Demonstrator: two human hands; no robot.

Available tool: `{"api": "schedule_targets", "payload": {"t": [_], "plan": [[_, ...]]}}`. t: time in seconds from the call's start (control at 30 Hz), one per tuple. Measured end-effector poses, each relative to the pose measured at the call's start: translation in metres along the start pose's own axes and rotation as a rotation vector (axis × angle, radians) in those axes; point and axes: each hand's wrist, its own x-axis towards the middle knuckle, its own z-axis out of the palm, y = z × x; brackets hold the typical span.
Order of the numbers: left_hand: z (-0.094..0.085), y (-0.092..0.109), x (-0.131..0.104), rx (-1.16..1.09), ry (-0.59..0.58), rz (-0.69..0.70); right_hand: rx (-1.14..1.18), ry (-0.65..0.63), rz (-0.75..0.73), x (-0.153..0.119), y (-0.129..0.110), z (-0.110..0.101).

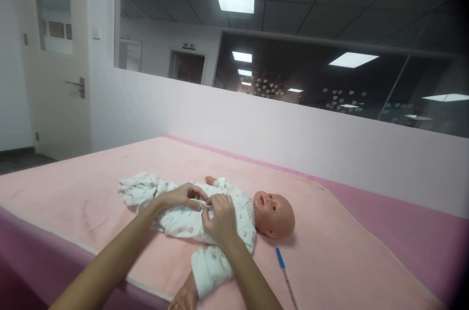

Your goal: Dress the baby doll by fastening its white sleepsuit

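A baby doll (275,216) lies on its back with its head toward the right, dressed in a white patterned baby outfit (183,224). Over the doll's belly, my left hand (185,196) and my right hand (220,218) meet at the outfit's front. Between the fingertips of both is a thin white strip (201,202), which looks like a tie or edge of the outfit. Both hands are closed in a pinch on it. The doll's near arm, in a rolled sleeve (208,268), reaches toward the front edge; the far hand (210,180) shows behind.
A pink blanket (348,256) covers the padded table. A blue-capped pen-like stick (280,258), perhaps a thermometer, lies near the doll's head. Beyond the table stands a low white wall (256,129) with windows above. A door (54,95) is at the left.
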Motion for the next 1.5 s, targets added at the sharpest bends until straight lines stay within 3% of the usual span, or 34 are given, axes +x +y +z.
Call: {"api": "schedule_targets", "payload": {"t": [0.53,0.9,1.5], "plan": [[-0.003,-0.008,0.001,0.044,-0.057,0.061,-0.018,-0.002,0.016,0.001,0.003,0.003],[-0.002,-0.002,-0.001,0.1,-0.035,-0.002,-0.043,-0.024,0.029,0.001,0.003,0.004],[-0.001,0.005,-0.002,-0.045,-0.012,-0.011,-0.054,-0.048,0.094,0.002,0.001,0.002]]}}
